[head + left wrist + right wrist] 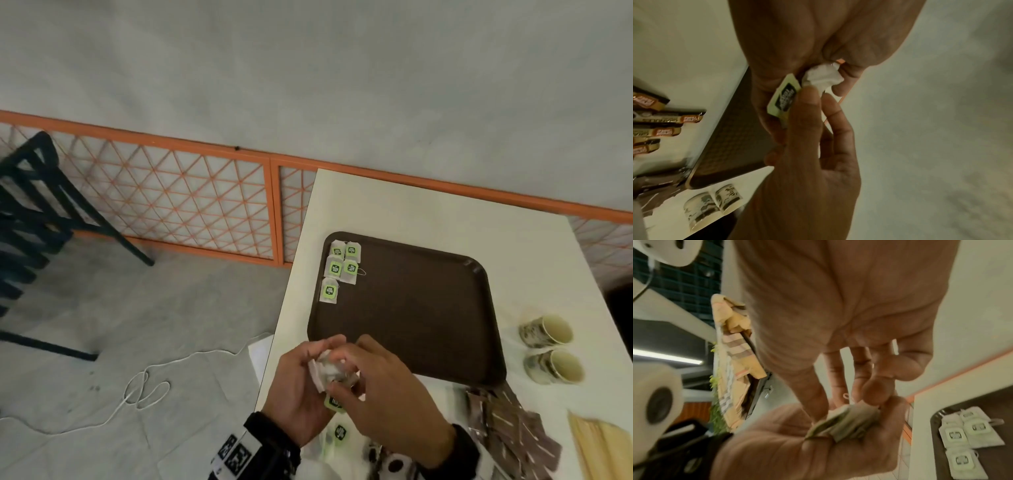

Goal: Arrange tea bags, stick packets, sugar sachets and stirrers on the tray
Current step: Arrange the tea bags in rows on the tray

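Observation:
A brown tray (411, 308) lies on the white table. Several tea bags (339, 270) with green tags sit in rows at its far left corner, also in the right wrist view (966, 431). Over the tray's near left corner my left hand (322, 356) cups a small bunch of tea bags (323, 371). My right hand (342, 373) pinches into that bunch from the right. A green tag (784, 95) and crumpled white bag paper (823, 76) show between the fingers. One more tea bag (339, 432) lies on the table below the hands.
Two paper cups (548, 334) lie on their sides right of the tray. Brown sachets (507, 428) and wooden stirrers (603, 445) are at the near right, stick packets (663, 118) nearby. The table's left edge (284, 308) drops to the floor with a white cable (147, 387).

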The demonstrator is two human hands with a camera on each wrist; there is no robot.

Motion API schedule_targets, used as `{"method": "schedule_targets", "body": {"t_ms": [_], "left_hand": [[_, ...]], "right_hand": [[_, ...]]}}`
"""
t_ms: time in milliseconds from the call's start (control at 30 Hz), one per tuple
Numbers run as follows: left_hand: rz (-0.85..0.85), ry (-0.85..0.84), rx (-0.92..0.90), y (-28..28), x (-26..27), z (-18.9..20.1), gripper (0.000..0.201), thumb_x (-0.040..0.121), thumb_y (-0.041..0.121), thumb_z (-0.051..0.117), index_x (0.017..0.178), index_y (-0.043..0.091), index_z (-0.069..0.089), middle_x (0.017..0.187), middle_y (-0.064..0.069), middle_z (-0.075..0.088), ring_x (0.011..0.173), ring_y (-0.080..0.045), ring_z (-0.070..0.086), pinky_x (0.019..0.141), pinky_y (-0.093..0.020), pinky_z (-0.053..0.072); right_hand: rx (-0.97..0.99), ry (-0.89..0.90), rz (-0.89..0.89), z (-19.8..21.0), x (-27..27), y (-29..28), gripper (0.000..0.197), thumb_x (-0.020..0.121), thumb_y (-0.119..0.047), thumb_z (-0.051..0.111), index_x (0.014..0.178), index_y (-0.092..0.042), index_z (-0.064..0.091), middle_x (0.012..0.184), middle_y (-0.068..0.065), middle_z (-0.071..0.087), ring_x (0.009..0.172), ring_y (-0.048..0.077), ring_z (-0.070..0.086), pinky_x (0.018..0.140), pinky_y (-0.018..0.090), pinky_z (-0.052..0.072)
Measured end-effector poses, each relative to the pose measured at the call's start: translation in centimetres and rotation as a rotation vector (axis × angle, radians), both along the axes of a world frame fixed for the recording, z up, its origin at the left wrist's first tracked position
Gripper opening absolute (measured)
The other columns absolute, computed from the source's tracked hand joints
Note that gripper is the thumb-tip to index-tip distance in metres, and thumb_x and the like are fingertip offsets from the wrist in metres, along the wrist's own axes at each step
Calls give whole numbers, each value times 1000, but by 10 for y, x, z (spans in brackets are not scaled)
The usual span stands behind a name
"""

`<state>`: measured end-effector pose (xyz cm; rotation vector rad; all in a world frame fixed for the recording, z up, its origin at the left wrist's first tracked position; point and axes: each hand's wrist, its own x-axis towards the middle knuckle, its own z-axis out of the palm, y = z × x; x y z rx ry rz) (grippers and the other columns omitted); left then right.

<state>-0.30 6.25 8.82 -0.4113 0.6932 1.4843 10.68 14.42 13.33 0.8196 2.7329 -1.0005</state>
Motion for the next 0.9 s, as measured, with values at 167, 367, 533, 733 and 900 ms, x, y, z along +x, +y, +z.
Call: {"method": "schedule_targets", "body": {"t_ms": [167,367,533,733,900], "left_hand": [[-76,-52,63,-5,22,0,62,91,54,54,123,1,58,112,-24,57,112,-37,53,116,-50,28],[-148,26,64,-8,41,10,63,87,61,53,104,1,67,101,-20,66,89,-31,68,79,-39,57],[-251,64,62,-11,43,17,58,88,61,52,101,7,68,99,-16,64,90,-30,63,83,-44,51],[-292,110,162,-11,39,20,55,90,59,52,94,8,74,85,-9,60,73,-20,60,56,-30,53],[-239,157,269,-11,31,18,30,84,22,76,107,5,65,90,-11,62,66,-16,61,43,-21,50]], "right_hand": [[69,-6,103,11,19,-5,43,89,-42,51,132,-42,43,122,-19,37,91,4,52,77,16,43],[-19,-17,104,15,25,4,14,88,-43,64,91,-31,58,84,-15,47,79,6,51,72,15,39],[-456,233,-17,24,38,25,7,84,-24,73,81,-18,70,78,4,68,67,10,59,66,22,49],[-902,360,-206,10,51,44,40,78,-34,77,93,1,65,74,14,57,62,17,47,56,25,38],[-944,374,-248,1,59,53,45,77,-40,80,99,-3,65,78,15,54,63,17,45,57,27,37]]}}
